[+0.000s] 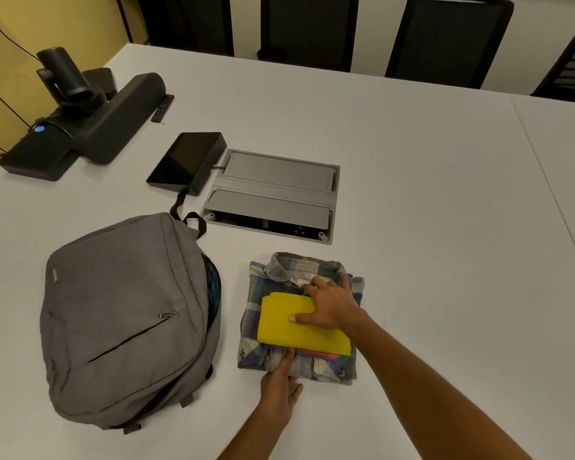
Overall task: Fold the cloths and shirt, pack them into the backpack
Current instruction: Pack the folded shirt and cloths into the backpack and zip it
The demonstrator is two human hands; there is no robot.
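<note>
One folded plaid shirt [301, 322] lies on the white table [429, 227], low and a little right of the middle of the view. Two folded cloths are stacked on it: a yellow cloth [299, 327] on top, and under it a pink cloth [316, 354] of which only a thin strip shows at the 6 o'clock edge of the yellow one. The shirt's collar points toward 12 o'clock.

The right hand [329, 302] lies flat on the pile with its fingers spread, the thumb pressing on the yellow cloth and the other fingers reaching over the shirt near the collar. The left hand [279, 390] sits at the shirt's 6 o'clock edge; its forefinger is stretched out onto the shirt and touches the lower edge of the yellow cloth, while the other fingers rest loosely on the table. Neither hand pinches anything.

One grey backpack [123, 323] lies flat at 9 o'clock of the shirt, close beside it but apart. Its side zip gapes open on the side facing the shirt, showing dark blue lining.

At 12 o'clock of the shirt, one grey hatch with two flaps [273, 194] is set into the table. One black tablet [186, 162] stands touching its 9 o'clock side. Farther toward 10 o'clock sit one black conference camera unit [80, 114] and one slim remote [162, 108]. Four dark chairs [445, 38] line the far edge of the table.
</note>
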